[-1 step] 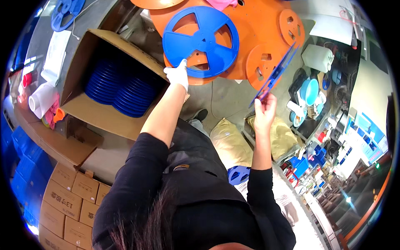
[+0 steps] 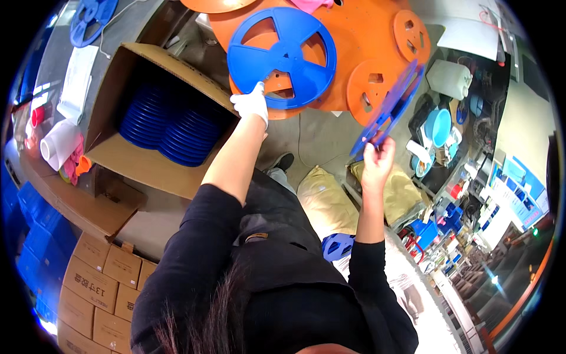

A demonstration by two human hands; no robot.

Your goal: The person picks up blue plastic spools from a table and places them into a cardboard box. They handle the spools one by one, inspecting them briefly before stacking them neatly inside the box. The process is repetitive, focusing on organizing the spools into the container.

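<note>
My left hand, in a white glove, grips the lower left rim of a blue reel with one digit laid over its face. That reel lies over an orange round plate on a machine with an orange table. In my bare right hand a second blue reel is pinched by its lower edge, tilted and seen nearly edge-on. It hangs in front of a smaller orange disc. To the left, an open cardboard box holds several stacked blue reels.
Tan sacks lie on the floor by my foot. Sealed cartons are stacked at the lower left, beside blue crates. At right stand a whitish jerrycan and a light-blue basin. Another blue reel sits near my right elbow.
The reel in my right hand has turned, so more of its face and openings show. My right hand has shifted slightly right and down. My left hand stays at its reel's rim.
</note>
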